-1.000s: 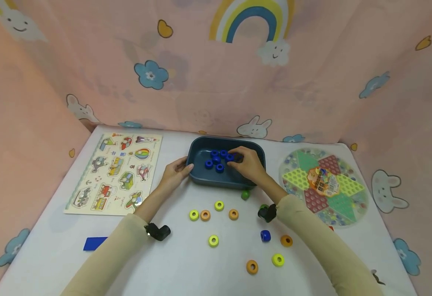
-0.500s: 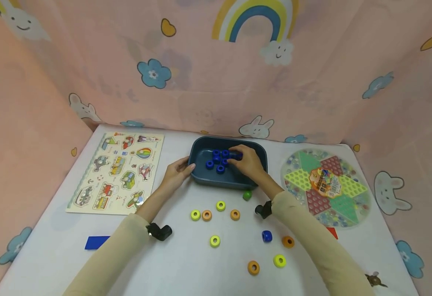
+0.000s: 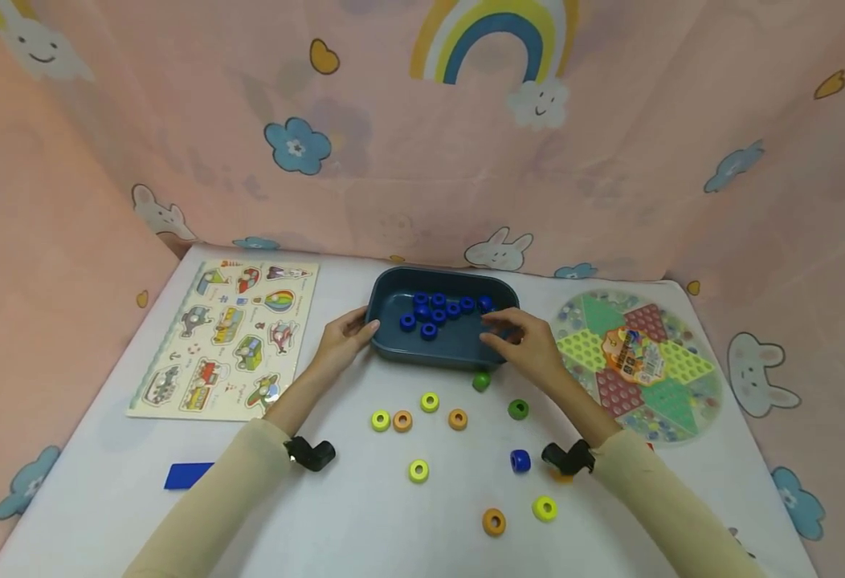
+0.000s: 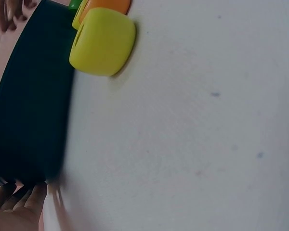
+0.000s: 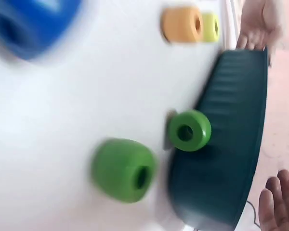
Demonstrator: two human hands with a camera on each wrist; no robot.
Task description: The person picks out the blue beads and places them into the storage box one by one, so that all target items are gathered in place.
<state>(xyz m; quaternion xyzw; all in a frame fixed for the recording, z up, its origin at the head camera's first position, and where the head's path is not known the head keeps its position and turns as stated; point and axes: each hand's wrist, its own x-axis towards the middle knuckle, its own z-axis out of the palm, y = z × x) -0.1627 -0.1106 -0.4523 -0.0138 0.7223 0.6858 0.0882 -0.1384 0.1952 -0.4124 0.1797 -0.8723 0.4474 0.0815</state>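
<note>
My left hand (image 3: 343,341) holds the left end of a dark blue-green tray (image 3: 437,356), thumb at the rim; in the left wrist view its fingertips (image 4: 36,192) meet the tray's end wall. Several blue beads (image 3: 438,315) with holes lie in the tray, mostly bunched near its middle and far side. My right hand (image 3: 527,341) is over the tray's right end, fingers loosely bent with nothing between them. Just below it, a blue bead (image 3: 485,303) sits by the tray's right wall. One green bead (image 3: 481,381) stands close against the tray's near side.
Before the tray lie another green bead (image 3: 518,409), a lone blue bead (image 3: 520,461), several yellow beads (image 3: 418,471) and orange beads (image 3: 494,522). A picture puzzle board (image 3: 227,337) lies left, a round star-patterned game board (image 3: 635,365) right. A blue piece (image 3: 185,475) is beside the left sleeve.
My right hand has let go of blue beads inside the tray and drawn back toward its right end. More blue beads now show there. The left hand has stayed at the tray's left end.
</note>
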